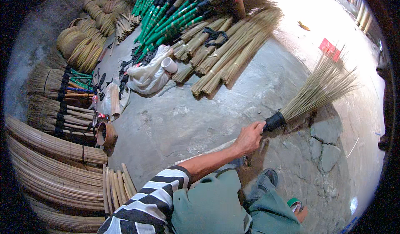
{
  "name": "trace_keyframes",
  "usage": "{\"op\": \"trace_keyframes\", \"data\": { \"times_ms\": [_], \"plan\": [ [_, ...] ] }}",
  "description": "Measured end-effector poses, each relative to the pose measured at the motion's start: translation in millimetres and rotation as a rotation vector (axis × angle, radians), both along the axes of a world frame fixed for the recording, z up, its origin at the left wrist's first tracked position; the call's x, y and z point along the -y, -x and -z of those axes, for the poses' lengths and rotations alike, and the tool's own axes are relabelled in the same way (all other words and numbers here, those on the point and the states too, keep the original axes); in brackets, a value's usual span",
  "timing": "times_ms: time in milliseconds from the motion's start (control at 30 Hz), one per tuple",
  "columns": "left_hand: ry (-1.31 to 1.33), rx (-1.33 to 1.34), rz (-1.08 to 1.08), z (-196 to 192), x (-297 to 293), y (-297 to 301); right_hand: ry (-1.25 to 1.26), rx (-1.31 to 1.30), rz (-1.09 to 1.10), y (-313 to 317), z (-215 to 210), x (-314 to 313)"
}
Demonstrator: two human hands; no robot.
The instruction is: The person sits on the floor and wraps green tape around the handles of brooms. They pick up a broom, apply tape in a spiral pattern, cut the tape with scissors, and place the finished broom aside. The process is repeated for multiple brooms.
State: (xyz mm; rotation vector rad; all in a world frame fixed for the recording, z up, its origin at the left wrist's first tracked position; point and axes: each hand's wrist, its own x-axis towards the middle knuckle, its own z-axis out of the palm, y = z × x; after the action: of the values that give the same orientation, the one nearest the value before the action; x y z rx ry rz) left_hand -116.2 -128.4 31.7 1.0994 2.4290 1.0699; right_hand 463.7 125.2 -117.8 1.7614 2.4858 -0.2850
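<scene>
My left hand is closed around a straw broom just below the black binding at its neck. The broom's bristles fan out toward the upper right. A pale stick, which looks like its handle, shows along the far side of my forearm. Beside my knee at the lower right, my right hand holds a roll of green tape. Only part of that hand shows past my trouser leg.
Loose straw bundles lie ahead, beside green-wrapped brooms. A white sack and a white cup sit nearer. Finished brooms, a brown pot and long rolled bundles line the left. The concrete floor is cracked.
</scene>
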Motion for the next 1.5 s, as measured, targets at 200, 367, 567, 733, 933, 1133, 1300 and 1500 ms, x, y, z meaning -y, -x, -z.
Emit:
{"op": "trace_keyframes", "data": {
  "times_ms": [200,367,567,733,933,1133,1300,1500],
  "plan": [
    [0.058,0.030,0.138,-32,69,-17,-0.292,-0.131,-0.048,-6,-13,-23],
    [0.108,0.192,0.243,-24,72,-24,0.313,-0.600,0.090,120,-114,-10],
    [0.064,0.531,0.195,-30,26,-30,0.950,-1.218,0.199,299,-168,30],
    [-0.119,0.657,0.104,-46,-7,-29,1.028,-1.074,0.095,388,-187,44],
    [-0.283,0.819,0.071,-83,-22,-22,1.193,-1.106,0.208,431,-204,63],
    [-0.232,0.880,0.040,-96,-22,-26,1.214,-1.131,0.253,434,-202,84],
    [-0.211,0.973,-0.067,-94,-20,-36,1.235,-1.090,0.273,427,-189,101],
    [-0.254,1.105,-0.085,-83,-17,-39,1.073,-0.886,0.143,413,-177,111]
  ]
}}
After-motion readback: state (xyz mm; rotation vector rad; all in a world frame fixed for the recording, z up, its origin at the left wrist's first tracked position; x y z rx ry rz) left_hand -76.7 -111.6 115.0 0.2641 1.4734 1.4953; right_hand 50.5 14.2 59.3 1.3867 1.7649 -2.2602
